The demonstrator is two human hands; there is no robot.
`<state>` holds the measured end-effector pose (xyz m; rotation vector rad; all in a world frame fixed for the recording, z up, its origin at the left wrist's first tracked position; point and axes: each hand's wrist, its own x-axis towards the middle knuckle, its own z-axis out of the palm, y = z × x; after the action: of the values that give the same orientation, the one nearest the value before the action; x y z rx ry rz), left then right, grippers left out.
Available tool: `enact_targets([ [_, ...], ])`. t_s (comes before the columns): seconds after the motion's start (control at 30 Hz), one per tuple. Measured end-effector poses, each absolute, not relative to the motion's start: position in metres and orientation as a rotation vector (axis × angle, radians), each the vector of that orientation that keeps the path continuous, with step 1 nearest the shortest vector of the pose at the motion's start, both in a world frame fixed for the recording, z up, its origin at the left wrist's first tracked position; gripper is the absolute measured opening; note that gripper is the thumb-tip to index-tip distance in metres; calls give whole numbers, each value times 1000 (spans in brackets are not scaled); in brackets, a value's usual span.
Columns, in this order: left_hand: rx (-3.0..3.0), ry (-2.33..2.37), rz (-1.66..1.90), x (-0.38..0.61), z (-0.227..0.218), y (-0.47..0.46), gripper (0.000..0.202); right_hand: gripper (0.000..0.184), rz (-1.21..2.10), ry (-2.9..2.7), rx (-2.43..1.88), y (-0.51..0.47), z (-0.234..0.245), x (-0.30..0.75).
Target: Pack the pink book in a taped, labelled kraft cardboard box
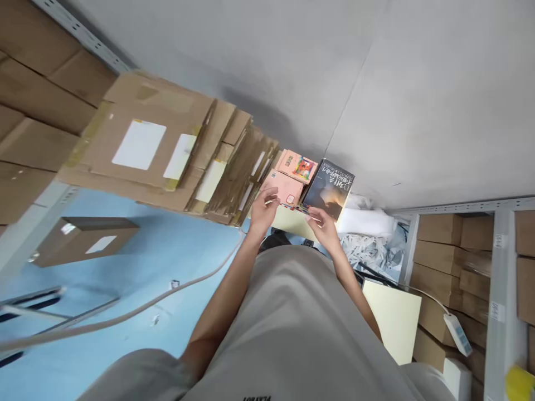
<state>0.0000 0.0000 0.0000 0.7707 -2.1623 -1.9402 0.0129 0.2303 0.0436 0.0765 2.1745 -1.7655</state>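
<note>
A pink booklet (pixel 283 188) with a red-outlined mark lies in front of me, with a striped edge along its near side. My left hand (pixel 264 210) is at its lower left corner, fingers loosely bent and apart. My right hand (pixel 322 225) is by the near edge of a dark-covered book (pixel 329 188), fingers spread and slightly curled; whether they touch the book is unclear. Behind the booklet lies another pink book (pixel 296 166) with a colourful picture. Neither hand visibly grips anything.
A row of flattened cardboard boxes (pixel 163 106) stands left of the books. A cardboard box (pixel 86 239) is on the blue floor, crossed by a cable (pixel 167 301). White shredded packing (pixel 371 250) lies at right, near shelves of cartons (pixel 438 256). A grey wall (pixel 292 67) rises behind.
</note>
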Motion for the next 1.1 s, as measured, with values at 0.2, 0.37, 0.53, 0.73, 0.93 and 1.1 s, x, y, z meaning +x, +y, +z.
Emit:
enact_targets([
  [0.2, 712, -2570, -1594, -40, -23, -36, 59, 52, -947, 2659, -326, 155, 27, -27],
  [0.37, 792, -2754, -1575, -51, -29, -56, 54, 70, -558, 2677, -394, 112, 1, -28],
  [0.53, 628, -2793, -1659, -43, -20, -73, 41, 72, -511, 2736, -349, 101, -14, -12],
  [0.73, 502, -2565, -1852, -36, -7, -85, 33, 75, -619, 2807, -217, 90, -14, -2],
  [0.93, 264, -2432, -2092, -17, 27, -82, 50, 59, -706, 2955, -79, 85, 17, 23],
  [1.1, -3, -2414, -2315, 4, 70, -55, 51, 59, -628, 3036, 220, 106, 53, 61],
])
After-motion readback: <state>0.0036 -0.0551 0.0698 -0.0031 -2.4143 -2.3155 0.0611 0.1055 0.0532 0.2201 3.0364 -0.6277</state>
